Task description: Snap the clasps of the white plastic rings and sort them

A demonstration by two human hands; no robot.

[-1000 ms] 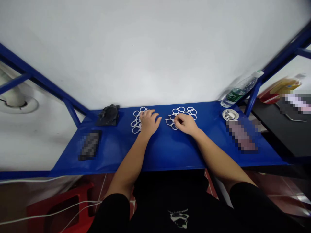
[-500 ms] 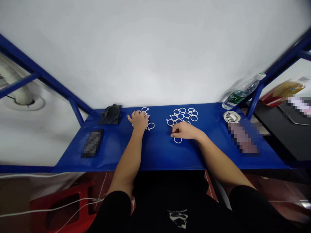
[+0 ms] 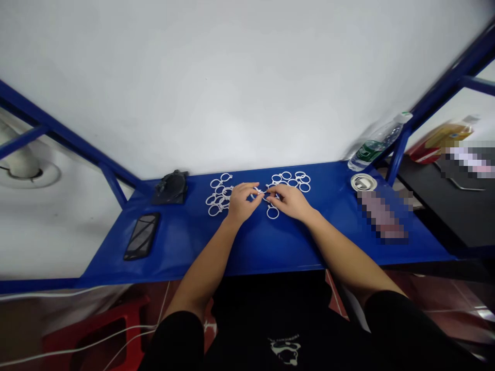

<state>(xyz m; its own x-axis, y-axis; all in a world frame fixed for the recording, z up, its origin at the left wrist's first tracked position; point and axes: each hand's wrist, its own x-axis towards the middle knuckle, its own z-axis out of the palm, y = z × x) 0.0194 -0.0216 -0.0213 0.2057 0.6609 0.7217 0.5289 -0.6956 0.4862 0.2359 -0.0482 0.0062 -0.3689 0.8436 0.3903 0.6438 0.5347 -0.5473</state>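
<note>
Between my hands, just over the middle of the blue table, is a thin white ring point(image 3: 254, 195) with a small tab. My left hand point(image 3: 242, 203) pinches it between thumb and fingers. On the other side, the fingertips of my right hand point(image 3: 293, 202) close at the ring's tab end; they partly hide what they grip. A pile of white rings point(image 3: 220, 201), some overlapping, lies left of my left hand. Another group of white rings point(image 3: 293, 183) spreads behind my right hand. One single ring point(image 3: 273, 218) rests flat below the right fingertips.
On the left of the blue table point(image 3: 185, 247) are a crumpled black bag point(image 3: 170, 188) and a black phone point(image 3: 142, 237). To the right stand a water bottle point(image 3: 373, 149), a roll of white tape point(image 3: 363, 182) and a blurred-out item point(image 3: 382, 215). Blue frame bars point(image 3: 398, 157) border both sides.
Both hands have come together at the middle; the left has left the left pile, uncovering it. A ring is now held between them. The view has shifted slightly.
</note>
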